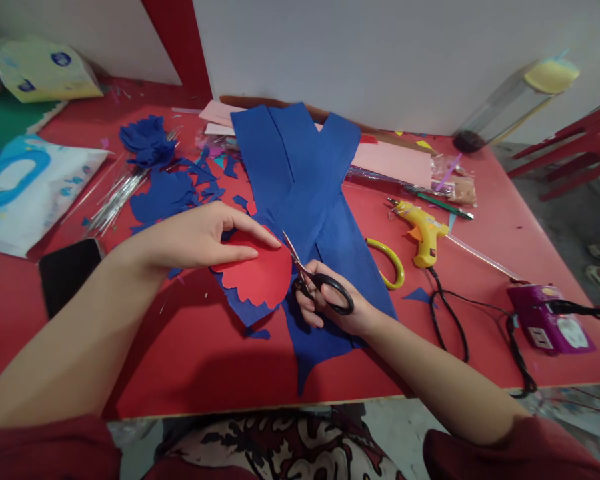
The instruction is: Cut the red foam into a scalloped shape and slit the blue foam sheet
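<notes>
My left hand (207, 237) grips a red scalloped-edge cutout (263, 277), thumb and fingers lying over it. Beneath it a blue piece (250, 315) of felt-like sheet sticks out past the scalloped edge. Black-handled scissors (300, 264) are in my right hand (357, 307), fingers through the loops. Their blades, slightly apart, point up and left beside the cutout's right edge. Long blue sheets (305, 160) lie crossed under and behind the right hand.
Blue scraps (163, 193), a blue flower (149, 140) and silvery stems (115, 203) lie left, near a dark phone (67, 275) and wipes pack (40, 193). To the right are a yellow glue gun (423, 230), its cord, a yellow ring-shaped handle (393, 263) and a purple power block (550, 320).
</notes>
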Demonstrator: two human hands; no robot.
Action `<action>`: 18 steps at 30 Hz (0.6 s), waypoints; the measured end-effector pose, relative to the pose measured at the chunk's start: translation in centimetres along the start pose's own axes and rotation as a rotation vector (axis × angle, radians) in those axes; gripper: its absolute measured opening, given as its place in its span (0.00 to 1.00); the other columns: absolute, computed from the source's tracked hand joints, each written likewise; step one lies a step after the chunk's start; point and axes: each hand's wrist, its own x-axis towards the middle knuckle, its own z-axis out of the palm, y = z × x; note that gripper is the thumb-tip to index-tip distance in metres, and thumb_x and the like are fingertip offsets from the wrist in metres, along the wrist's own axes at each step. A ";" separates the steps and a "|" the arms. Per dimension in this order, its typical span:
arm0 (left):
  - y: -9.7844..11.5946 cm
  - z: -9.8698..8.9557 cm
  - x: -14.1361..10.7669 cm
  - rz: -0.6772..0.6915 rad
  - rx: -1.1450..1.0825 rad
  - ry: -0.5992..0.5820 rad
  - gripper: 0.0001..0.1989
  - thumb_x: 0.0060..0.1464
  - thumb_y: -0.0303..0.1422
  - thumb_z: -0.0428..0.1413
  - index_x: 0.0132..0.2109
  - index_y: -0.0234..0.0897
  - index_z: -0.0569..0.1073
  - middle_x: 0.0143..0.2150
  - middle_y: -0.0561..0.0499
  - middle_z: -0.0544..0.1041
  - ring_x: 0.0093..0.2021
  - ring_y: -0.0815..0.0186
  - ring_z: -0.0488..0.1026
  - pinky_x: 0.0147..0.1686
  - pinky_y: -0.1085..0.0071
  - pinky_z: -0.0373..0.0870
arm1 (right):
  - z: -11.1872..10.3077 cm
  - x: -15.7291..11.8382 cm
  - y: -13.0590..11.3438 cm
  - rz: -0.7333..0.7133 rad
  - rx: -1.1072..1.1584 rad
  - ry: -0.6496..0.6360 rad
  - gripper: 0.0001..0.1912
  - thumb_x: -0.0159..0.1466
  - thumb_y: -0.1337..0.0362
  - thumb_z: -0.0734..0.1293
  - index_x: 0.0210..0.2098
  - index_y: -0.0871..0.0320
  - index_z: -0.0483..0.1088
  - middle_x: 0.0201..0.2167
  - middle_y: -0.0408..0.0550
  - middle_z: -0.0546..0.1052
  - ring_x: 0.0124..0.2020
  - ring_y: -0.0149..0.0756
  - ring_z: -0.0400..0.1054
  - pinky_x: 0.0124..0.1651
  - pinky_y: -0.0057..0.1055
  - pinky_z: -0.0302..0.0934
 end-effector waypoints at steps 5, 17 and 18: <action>-0.3 -0.2 -0.1 0.018 0.003 -0.014 0.16 0.49 0.34 0.52 0.44 0.43 0.77 0.43 0.55 0.79 0.43 0.64 0.75 0.45 0.73 0.68 | 0.2 0.0 -0.4 0.038 -0.018 -0.015 0.21 0.56 0.50 0.68 0.35 0.55 0.53 0.22 0.34 0.63 0.14 0.21 0.56 0.18 0.21 0.49; -0.8 -0.6 0.1 0.097 -0.012 -0.132 0.16 0.51 0.31 0.52 0.46 0.38 0.76 0.46 0.53 0.78 0.45 0.65 0.74 0.45 0.76 0.67 | -0.1 0.0 -0.1 0.027 0.001 -0.081 0.21 0.57 0.51 0.67 0.35 0.56 0.54 0.23 0.36 0.64 0.17 0.22 0.59 0.21 0.22 0.52; -0.8 -0.6 0.1 0.096 -0.017 -0.134 0.16 0.51 0.31 0.52 0.46 0.38 0.76 0.46 0.53 0.78 0.45 0.65 0.74 0.45 0.76 0.67 | -0.1 0.0 -0.1 0.030 0.001 -0.081 0.21 0.57 0.51 0.67 0.35 0.56 0.54 0.23 0.36 0.64 0.16 0.22 0.59 0.21 0.22 0.52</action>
